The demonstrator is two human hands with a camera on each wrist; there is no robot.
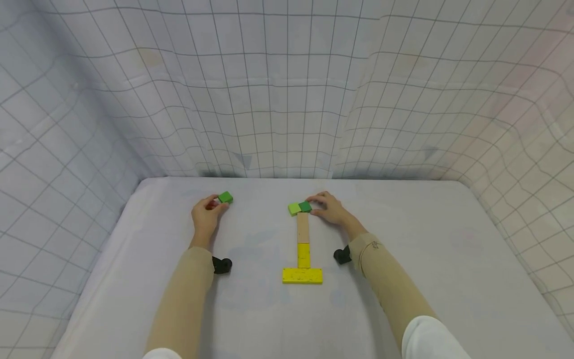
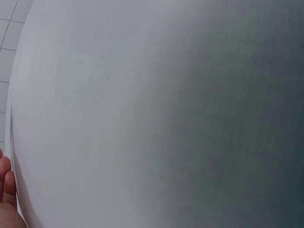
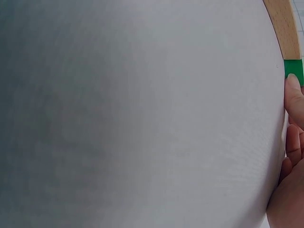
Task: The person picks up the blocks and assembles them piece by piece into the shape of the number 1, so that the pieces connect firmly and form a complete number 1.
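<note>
In the head view my left hand (image 1: 206,219) pinches a green block (image 1: 225,197) between thumb and fingers at the far left of the table. My right hand (image 1: 331,209) has thumb and forefinger on a dark green block (image 1: 305,206), whose green side (image 3: 293,68) shows at the thumb in the right wrist view. A light green block (image 1: 294,209) sits against its left side. Below these two, a bare wooden block (image 1: 303,228) runs toward me, then a yellow block (image 1: 303,255), then a yellow crosswise block (image 1: 302,275). The left wrist view shows only some fingers (image 2: 8,183) at its edge.
A white cloth covers the table (image 1: 260,309), and its far edge lies just beyond both hands. White grid-patterned curtains (image 1: 287,99) hang behind and at both sides. Black wrist devices (image 1: 222,265) stick out inward from both sleeves, near the tabletop.
</note>
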